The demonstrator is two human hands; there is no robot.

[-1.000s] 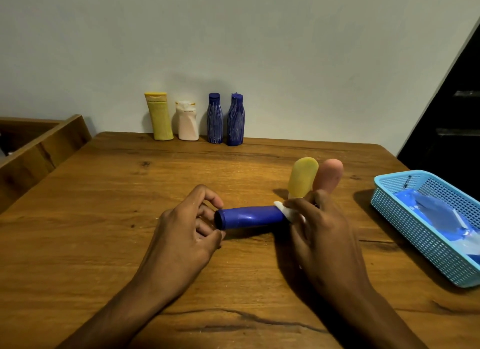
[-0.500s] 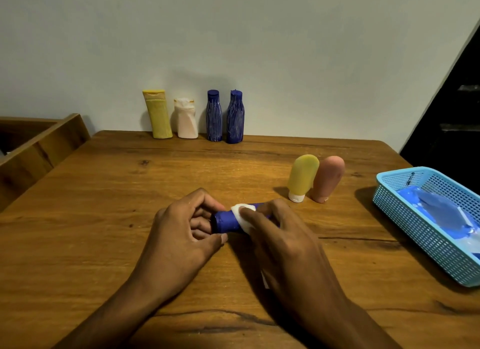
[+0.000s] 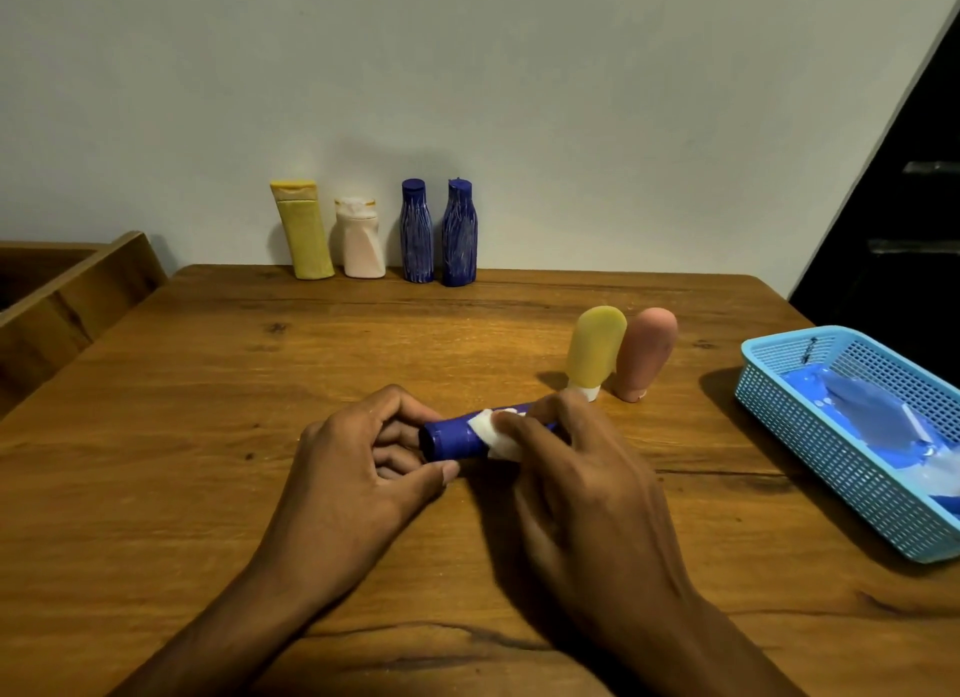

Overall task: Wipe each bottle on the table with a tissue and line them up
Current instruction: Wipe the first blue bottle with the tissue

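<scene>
**Four lined up, one in hand, two waiting**

Along the bench's far edge, against the wall, four bottles stand in a row: a tall yellow plastic bottle (image 3: 302, 231), a squat cream bottle (image 3: 359, 240) and two dark blue ribbed bottles (image 3: 417, 231) (image 3: 459, 234). I take those as finished. Near the middle of the bench a dark blue cylindrical bottle (image 3: 452, 438) lies on its side; the left hand (image 3: 358, 468) grips its end, and the right hand (image 3: 582, 483) presses a white tissue (image 3: 491, 433) around its body. The rounded yellow tube (image 3: 595, 351) and the pink tube (image 3: 647, 351) stand touching, nearer the right edge (probably unwiped). A light blue plastic basket (image 3: 769, 400) sits at the right edge.
</scene>
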